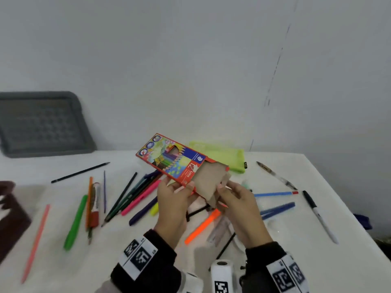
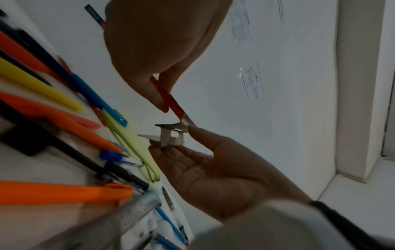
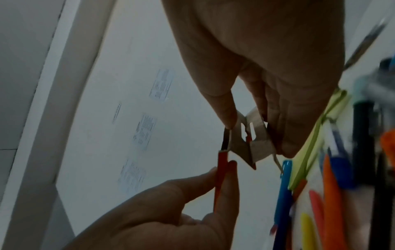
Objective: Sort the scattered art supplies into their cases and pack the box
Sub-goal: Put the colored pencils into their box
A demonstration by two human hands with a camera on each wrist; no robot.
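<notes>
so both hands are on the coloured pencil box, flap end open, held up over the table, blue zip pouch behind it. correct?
Not quite: the pouch is lime green, as the head view shows. The rest holds: left hand and right hand hold the pencil box above the table, flap open.

1. Grey tray (image 1: 42,123) leaning against the white wall (image 1: 190,60), standing on the table's far left.
2. Printed paper sheets (image 2: 253,82) hanging on that wall.
</notes>
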